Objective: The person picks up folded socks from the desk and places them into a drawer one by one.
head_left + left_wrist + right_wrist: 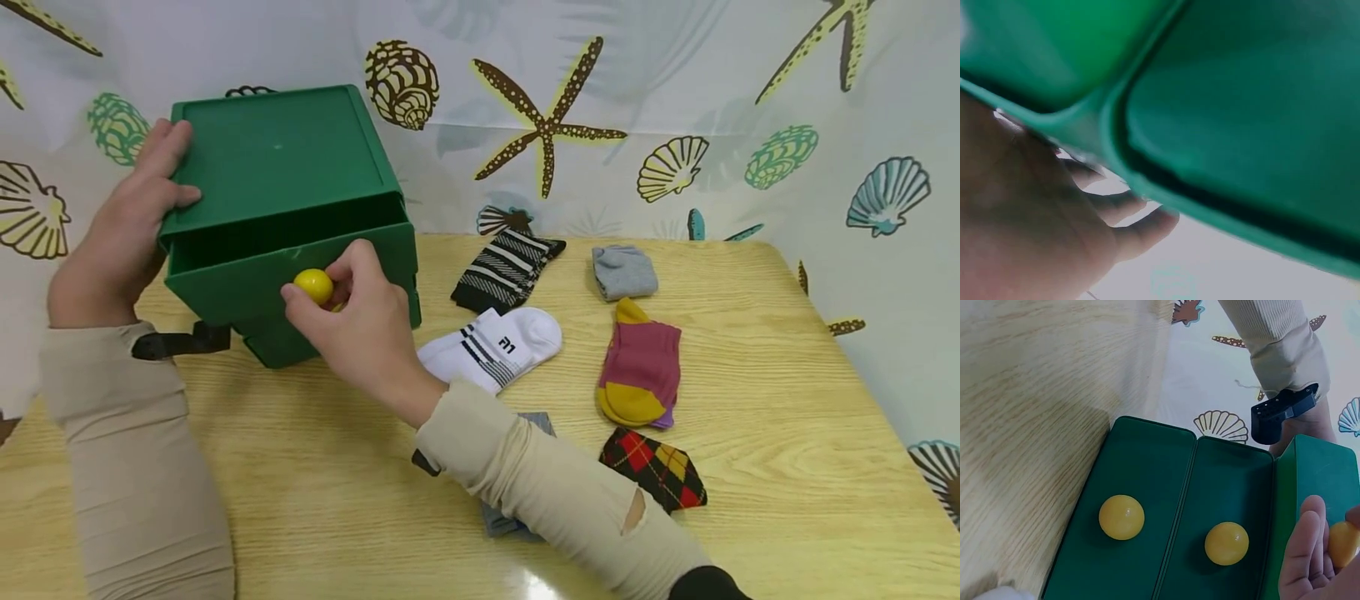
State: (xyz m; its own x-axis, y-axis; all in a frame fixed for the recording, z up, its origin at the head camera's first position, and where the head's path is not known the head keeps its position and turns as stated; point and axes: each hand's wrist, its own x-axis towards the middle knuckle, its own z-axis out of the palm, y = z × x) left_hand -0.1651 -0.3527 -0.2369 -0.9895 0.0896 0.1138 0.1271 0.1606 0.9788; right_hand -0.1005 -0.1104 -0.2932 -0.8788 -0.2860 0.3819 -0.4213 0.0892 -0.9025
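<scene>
And here's the left hand (123,221), fingers straight, against the green drawer box (273,158) near the table's (765,350) back edge. On the partly open top drawer (225,283), a round yellow knob (313,286), pinched by the right hand's (367,325) thumb and fingers! Rightward, a white sock (517,333) wears black lettering, maybe "A1"; a grey sock (625,273) sits toward the far right corner.

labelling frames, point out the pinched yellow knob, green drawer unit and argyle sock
Pinched yellow knob (313,285): head view, rounded front
Green drawer unit (276,157): head view, top panel
Argyle sock (657,469): head view, checked middle
</scene>
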